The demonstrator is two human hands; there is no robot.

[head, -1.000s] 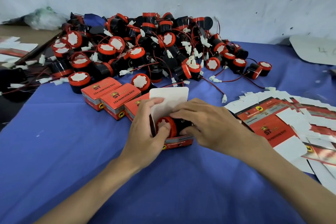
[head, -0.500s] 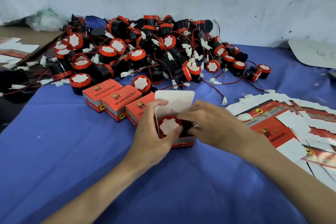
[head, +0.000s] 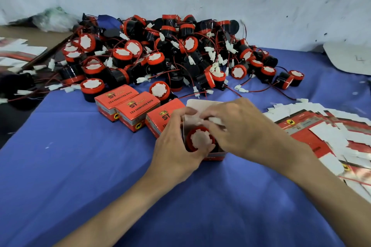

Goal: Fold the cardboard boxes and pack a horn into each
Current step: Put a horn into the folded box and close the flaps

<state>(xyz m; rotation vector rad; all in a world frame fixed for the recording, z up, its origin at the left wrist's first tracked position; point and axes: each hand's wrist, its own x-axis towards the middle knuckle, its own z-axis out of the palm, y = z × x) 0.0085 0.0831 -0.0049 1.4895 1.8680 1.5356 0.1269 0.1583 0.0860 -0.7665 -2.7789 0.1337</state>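
Note:
A red cardboard box (head: 215,155) stands open in the middle of the blue cloth, its white lid flap (head: 202,104) raised behind. A horn (head: 199,140) with a red rim and white face sits inside it. My left hand (head: 176,146) grips the box's left side, thumb by the horn. My right hand (head: 241,126) reaches over the box from the right and pinches the horn's white connector at the box's top. Three shut red boxes (head: 136,110) stand in a row to the left.
A large heap of loose horns (head: 170,52) with red wires and white plugs fills the back of the table. Flat unfolded boxes (head: 325,136) are spread at the right. More flat cartons (head: 18,50) lie at the far left. A white wall rises behind.
The horn has turned from lying on its side to face up inside the box. My right hand has shifted from the horn's body to the wire plug at the box's top.

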